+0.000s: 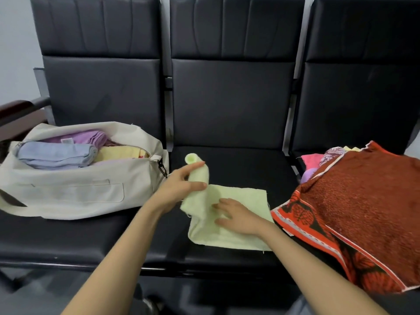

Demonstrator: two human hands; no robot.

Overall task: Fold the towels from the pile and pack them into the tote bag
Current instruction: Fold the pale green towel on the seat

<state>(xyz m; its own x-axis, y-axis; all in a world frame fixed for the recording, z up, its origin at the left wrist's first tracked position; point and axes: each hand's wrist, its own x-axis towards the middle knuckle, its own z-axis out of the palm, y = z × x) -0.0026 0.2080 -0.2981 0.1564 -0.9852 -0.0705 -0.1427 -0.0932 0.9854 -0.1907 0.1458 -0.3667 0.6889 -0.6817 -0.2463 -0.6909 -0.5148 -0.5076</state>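
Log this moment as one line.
step: folding | left hand: holds rolled end of pale green towel | right hand: presses it flat | tote bag: partly packed

Head-worn view, facing forward and down (wide-angle), close over black seats

Black 3-seat bench: tote bag on left seat, pale green towel middle, towel pile right.

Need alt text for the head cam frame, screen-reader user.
A person's left hand grips the lifted, rolled end of a pale green towel on the middle black seat while the right hand presses flat on it. At left, an open beige tote bag holds folded towels; at right lies a pile topped by a red towel.
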